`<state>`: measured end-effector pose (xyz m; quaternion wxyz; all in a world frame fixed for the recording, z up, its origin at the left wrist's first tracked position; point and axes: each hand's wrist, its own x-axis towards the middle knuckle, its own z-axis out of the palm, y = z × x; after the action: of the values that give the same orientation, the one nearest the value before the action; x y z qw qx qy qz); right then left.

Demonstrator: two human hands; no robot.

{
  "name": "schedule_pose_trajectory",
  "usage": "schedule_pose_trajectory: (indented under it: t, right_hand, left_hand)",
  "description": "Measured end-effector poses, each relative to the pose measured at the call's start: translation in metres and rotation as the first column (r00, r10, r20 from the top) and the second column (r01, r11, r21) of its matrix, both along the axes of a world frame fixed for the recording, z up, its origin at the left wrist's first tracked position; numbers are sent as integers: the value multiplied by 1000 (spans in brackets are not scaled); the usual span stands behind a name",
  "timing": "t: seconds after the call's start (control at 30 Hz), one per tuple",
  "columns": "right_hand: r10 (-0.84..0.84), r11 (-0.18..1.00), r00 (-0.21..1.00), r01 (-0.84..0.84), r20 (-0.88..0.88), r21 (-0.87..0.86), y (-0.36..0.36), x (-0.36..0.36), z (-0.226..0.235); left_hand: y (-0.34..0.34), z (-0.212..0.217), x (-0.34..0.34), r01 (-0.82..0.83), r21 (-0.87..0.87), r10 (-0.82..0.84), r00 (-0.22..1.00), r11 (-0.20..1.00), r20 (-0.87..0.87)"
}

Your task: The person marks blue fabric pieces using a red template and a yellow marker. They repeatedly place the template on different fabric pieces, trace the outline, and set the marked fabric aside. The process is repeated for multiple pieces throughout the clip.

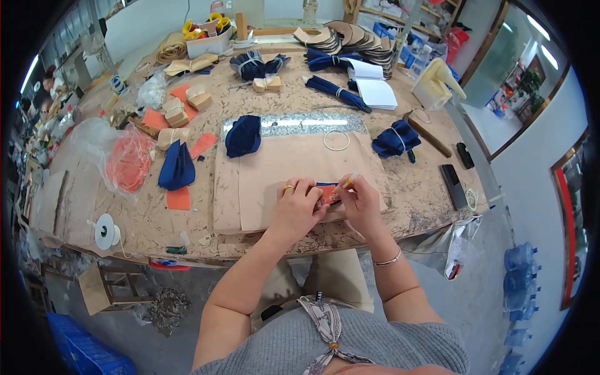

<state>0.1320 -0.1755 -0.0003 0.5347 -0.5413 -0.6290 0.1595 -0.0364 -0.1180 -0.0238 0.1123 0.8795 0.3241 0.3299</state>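
Observation:
On the beige padded work board (269, 178), a small orange piece (327, 195) lies over a dark blue piece, of which only edges show. My left hand (299, 205) presses and pinches the orange piece from its left side, fingers closed on it. In my right hand (361, 203) is a slim pen-like tool (354, 176) with a pale shaft and a yellow part, held between thumb and fingers at the piece's right edge. The tool's tip is hidden. A stack of dark blue fabric pieces (243, 136) sits at the board's far left, and a pale ring (337, 140) lies beyond my hands.
Left of the board stand folded blue pieces (177, 166), a bag of orange pieces (128, 164) and a white spool (107, 232). To the right lie a tied blue bundle (396, 139), a hammer (430, 135) and a black box (453, 186). An open notebook (375, 87) rests at the back.

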Motion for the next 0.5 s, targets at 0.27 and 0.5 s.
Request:
schedule_pose_trajectory:
  t: [0.27,0.5]
  right_hand:
    - [11,1000,1000,-12,11,10,7,-14,0]
    - [12,1000,999,-13,37,22,1,-17,5]
  left_hand:
    - [1,-2,3,14,23,-15,1000,1000,21]
    - [2,-3,1,25,8,-25,1000,1000,17]
